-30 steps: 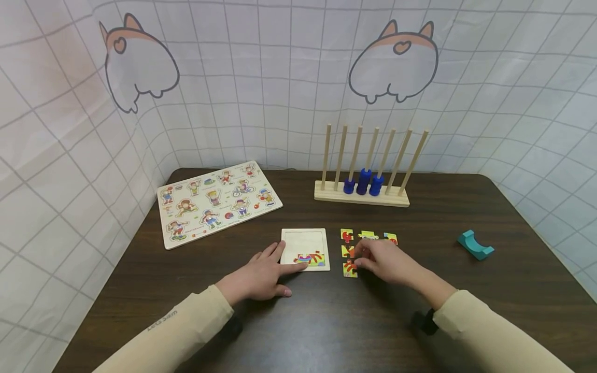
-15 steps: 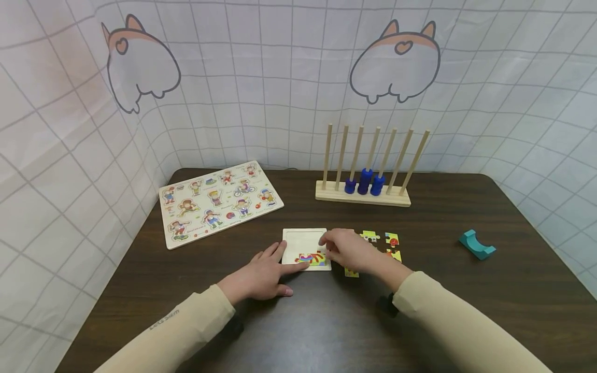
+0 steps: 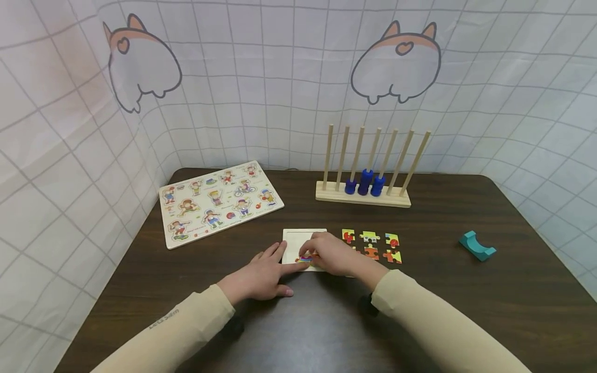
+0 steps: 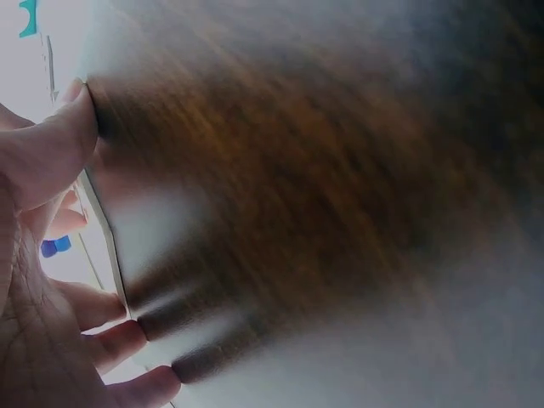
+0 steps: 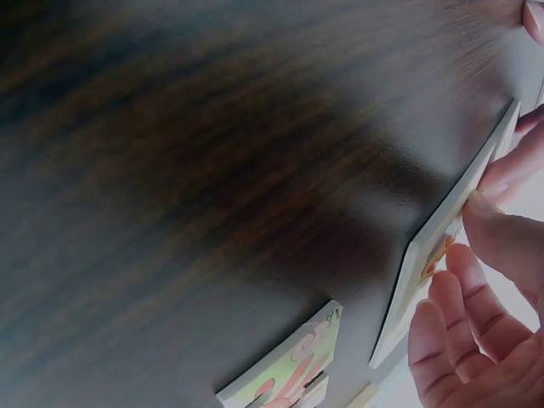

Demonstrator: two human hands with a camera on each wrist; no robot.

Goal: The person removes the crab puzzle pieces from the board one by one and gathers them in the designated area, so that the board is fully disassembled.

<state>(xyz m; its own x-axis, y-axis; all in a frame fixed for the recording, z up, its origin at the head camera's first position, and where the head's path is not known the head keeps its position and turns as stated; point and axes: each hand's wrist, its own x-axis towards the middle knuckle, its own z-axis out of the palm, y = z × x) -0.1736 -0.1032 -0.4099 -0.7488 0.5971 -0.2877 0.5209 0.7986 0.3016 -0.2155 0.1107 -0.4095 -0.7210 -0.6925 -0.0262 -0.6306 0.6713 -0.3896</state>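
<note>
A square wooden puzzle tray [image 3: 290, 237] lies on the table, with colourful pieces along its near side. My left hand [image 3: 261, 275] rests flat at the tray's left, index finger stretched over its near edge; its fingertips touch the tray and table in the left wrist view. Over the tray, my right hand [image 3: 331, 255] bends its thumb and fingers together at a jigsaw piece [image 5: 438, 257], mostly hidden by the fingers. Right of the tray lie several loose jigsaw pieces [image 3: 370, 237] in rows, some covered by the right hand and wrist.
A wooden peg rack [image 3: 363, 196] with blue beads stands at the back. A large picture board [image 3: 219, 202] lies back left. A teal curved block [image 3: 475, 246] sits at the right. White gridded cloth [image 3: 280, 103] encloses the table [image 3: 443, 223].
My right hand has moved left from the loose pieces to above the tray, its fingers now over the pieces inside. The left hand has stayed in place.
</note>
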